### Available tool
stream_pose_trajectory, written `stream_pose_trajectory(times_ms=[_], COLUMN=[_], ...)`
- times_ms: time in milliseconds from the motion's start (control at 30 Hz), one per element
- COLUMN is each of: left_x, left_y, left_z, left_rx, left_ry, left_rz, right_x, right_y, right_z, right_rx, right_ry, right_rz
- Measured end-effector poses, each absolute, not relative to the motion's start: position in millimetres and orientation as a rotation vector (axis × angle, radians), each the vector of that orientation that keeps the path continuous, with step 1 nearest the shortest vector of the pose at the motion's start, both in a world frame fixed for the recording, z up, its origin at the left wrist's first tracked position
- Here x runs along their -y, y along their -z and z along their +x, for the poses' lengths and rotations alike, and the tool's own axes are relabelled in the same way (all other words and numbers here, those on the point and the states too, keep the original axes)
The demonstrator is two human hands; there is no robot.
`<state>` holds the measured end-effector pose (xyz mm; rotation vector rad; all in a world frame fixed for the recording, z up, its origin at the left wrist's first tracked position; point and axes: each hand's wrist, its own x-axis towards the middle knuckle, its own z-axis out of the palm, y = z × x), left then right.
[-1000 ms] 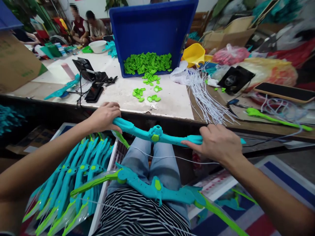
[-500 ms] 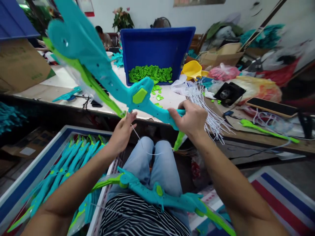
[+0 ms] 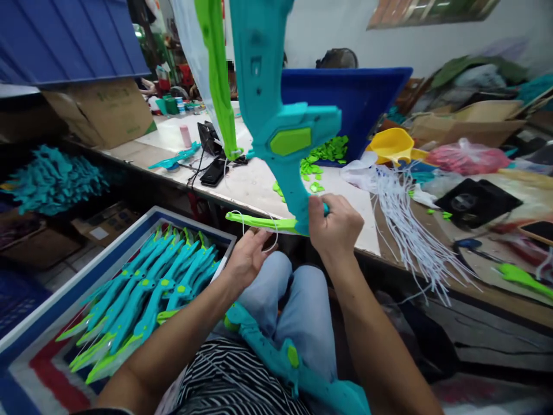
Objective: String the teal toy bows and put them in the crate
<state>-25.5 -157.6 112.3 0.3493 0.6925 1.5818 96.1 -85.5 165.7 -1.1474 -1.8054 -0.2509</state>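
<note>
A teal toy bow [image 3: 270, 124] with green limbs stands upright before me, its top cut off by the frame. My right hand [image 3: 337, 227] is wrapped round its teal body near the lower end. The lower green limb [image 3: 263, 222] points left. Just beneath that limb is my left hand [image 3: 250, 256], fingers drawn together at the white string [image 3: 276, 239], which loops around the limb; the exact pinch is partly hidden. A clear plastic film hangs beside the upper green limb [image 3: 218, 80]. Across my lap lies a second teal toy bow [image 3: 268, 351].
At left, a crate [image 3: 149, 216] holds several finished-looking bows. On the table [image 3: 254, 193] stand a blue bin [image 3: 371, 98] with green pieces, a bundle of white strings [image 3: 406, 225] and a yellow scoop [image 3: 391, 144]. A cardboard box [image 3: 103, 112] is at the far left.
The bow has turned from a slant to upright, and its lower limb has swung to point left. My left hand has moved from the upper limb's tip to the lower limb. The view has shifted left.
</note>
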Motion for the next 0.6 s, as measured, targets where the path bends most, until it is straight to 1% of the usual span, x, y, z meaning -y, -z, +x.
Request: stream_pose_trajectory(times_ms=[100, 167, 300, 400, 467, 600], left_x=[162, 169, 192, 210, 224, 284], left_y=[-113, -114, -121, -119, -108, -73], left_z=[-45, -59, -86, -108, -131, -200], left_rx=[-0.781, -0.84, -0.953, -1.167, -1.386, -1.723], left_ry=[-1.651, -1.718, -1.911, -2.011, -2.062, -2.131], left_rz=[0.368, 0.39, 0.506, 0.571, 0.459, -0.055], right_x=[102, 114, 134, 153, 171, 193], right_y=[-147, -136, -115, -95, -84, -71], right_z=[83, 67, 29, -6, -27, -39], right_rx=[1.931, 2.021, 2.168, 2.323, 2.442, 2.534], right_ry=[0.367, 0.378, 0.279, 0.191, 0.122, -0.111], right_rz=[-1.08, -0.983, -0.874, -0.821, -0.678, -0.352])
